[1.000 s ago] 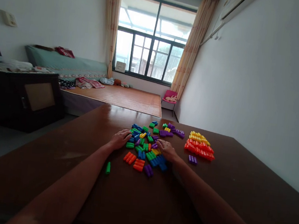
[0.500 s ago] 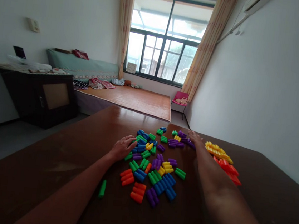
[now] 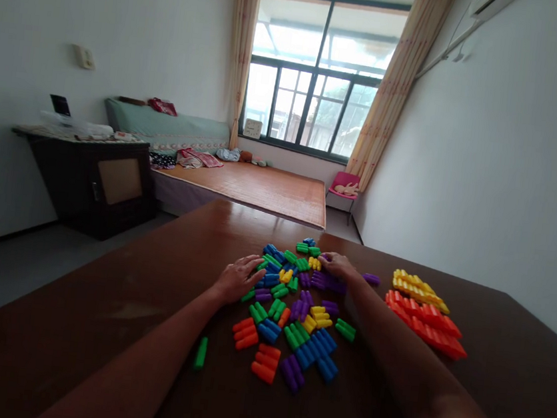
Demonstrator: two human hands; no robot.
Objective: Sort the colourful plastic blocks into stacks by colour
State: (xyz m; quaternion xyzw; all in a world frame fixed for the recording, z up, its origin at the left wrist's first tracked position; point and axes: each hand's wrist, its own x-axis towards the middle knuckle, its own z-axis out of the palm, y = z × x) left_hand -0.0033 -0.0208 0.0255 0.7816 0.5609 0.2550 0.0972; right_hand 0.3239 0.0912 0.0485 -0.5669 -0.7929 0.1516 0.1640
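Many coloured blocks (image 3: 297, 336) lie scattered on the table (image 3: 141, 354). The left hand (image 3: 240, 278), loosely spread, rests beside blue blocks (image 3: 269, 280); the right hand (image 3: 337, 266) curls near purple blocks (image 3: 324, 281). Whether either grips one is unclear.

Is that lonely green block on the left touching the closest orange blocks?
Apart. The head view shows brown tabletop between the green block and orange blocks.
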